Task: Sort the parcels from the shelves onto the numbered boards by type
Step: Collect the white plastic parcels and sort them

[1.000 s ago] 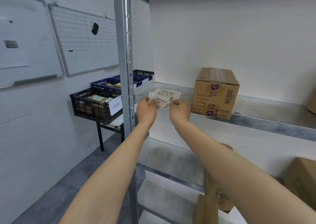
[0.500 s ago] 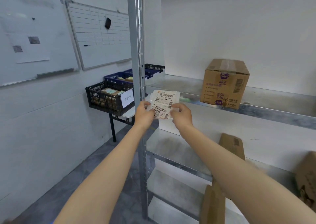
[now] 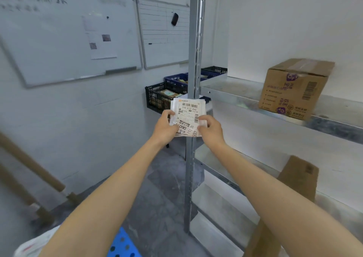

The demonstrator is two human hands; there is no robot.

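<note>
A flat white parcel [image 3: 188,112] with a printed shipping label and barcode is held upright in the air, in front of the shelf's metal upright [image 3: 194,60]. My left hand [image 3: 164,126] pinches its lower left edge and my right hand [image 3: 210,127] pinches its lower right edge. A taped cardboard box [image 3: 294,88] with purple print stands on the upper metal shelf [image 3: 231,91] to the right. A flat brown parcel [image 3: 298,178] leans on the shelf below.
Black and blue crates [image 3: 159,95] with parcels sit on a small table behind the upright. Two whiteboards [image 3: 68,36] hang on the left wall. Wooden poles [image 3: 29,174] lean at the lower left. A blue perforated board [image 3: 122,244] lies by my feet.
The flat white parcel has left the upper shelf and both hands have drawn it back toward me, clear of the shelf. My view has swung left and back.
</note>
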